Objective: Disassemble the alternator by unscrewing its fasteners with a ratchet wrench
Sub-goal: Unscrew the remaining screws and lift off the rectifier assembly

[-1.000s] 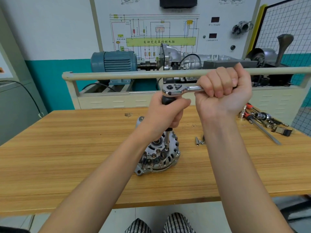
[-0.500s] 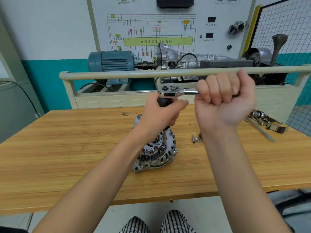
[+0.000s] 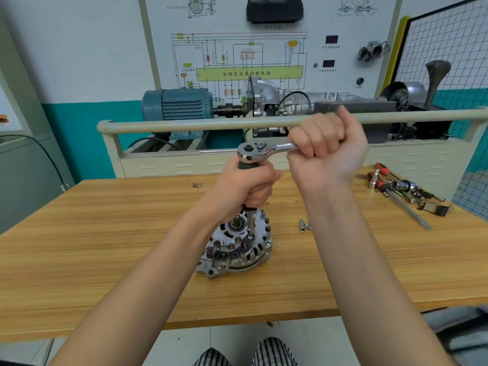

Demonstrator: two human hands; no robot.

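Note:
A silver alternator (image 3: 237, 249) lies flat on the wooden table (image 3: 105, 247), its rear face with several fasteners facing up. A chrome ratchet wrench (image 3: 260, 151) sits on top of a long vertical extension bar (image 3: 249, 223) whose tip stands on the alternator's top face. My left hand (image 3: 245, 188) grips the black upper part of the extension just under the ratchet head. My right hand (image 3: 327, 151) is curled round the ratchet's handle, which points right and is mostly hidden in the fist.
Loose removed bolts (image 3: 303, 225) lie on the table right of the alternator. Screwdrivers and sockets (image 3: 401, 191) are scattered at the far right. Behind the table runs a beige rail (image 3: 184, 125) with a blue motor (image 3: 177, 104) and gearbox trainer.
The right hand has swung the ratchet handle slightly; the view has shifted a little. The left hand keeps its grip on the extension and the alternator has stayed put.

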